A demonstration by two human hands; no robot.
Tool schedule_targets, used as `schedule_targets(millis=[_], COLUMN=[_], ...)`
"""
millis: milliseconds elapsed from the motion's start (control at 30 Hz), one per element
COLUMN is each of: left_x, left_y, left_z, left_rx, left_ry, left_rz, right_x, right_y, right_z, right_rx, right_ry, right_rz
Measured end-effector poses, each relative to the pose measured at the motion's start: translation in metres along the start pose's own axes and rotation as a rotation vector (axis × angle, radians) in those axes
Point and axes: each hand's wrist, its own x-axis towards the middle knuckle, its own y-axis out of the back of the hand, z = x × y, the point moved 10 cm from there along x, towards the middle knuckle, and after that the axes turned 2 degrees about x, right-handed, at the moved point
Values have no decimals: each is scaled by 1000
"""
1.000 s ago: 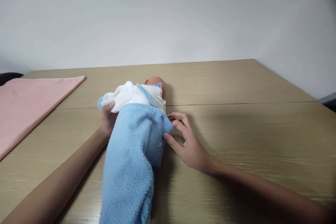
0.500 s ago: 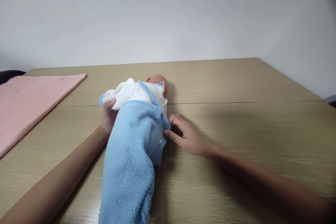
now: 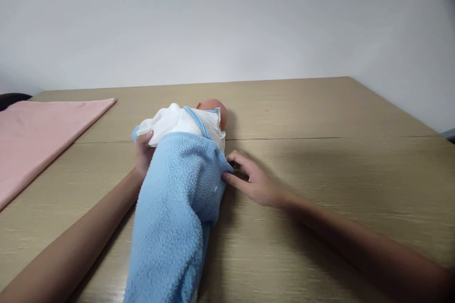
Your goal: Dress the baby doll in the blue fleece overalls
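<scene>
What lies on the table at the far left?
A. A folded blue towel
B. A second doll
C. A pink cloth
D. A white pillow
C: a flat pink cloth lies at the table's left edge, apart from the doll wrapped in the blue blanket.

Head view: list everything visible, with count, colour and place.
plastic baby doll: one, peach head showing, table centre, wrapped.
fluffy blue blanket: one, light blue, around the doll's body, running toward the near edge.
white cloth with blue trim: one, at the doll's shoulders.
flat pink cloth: one, pink, table's left side.
wooden table: one, light tan.
white wall: behind.
left hand: grips the white cloth.
right hand: fingers at the blanket's right edge.
</scene>
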Motion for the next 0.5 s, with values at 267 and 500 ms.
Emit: schedule_targets(millis=[267,500], left_x=[2,4], left_y=[-3,-4], left_z=[1,11], left_rx=[-2,-6], left_ry=[-13,-6], left_rz=[-9,-66], right_x=[-2,-10], right_y=[21,23], right_z=[16,31], right_rx=[-133,-60], right_ry=[-36,-100], right_rz=[380,378])
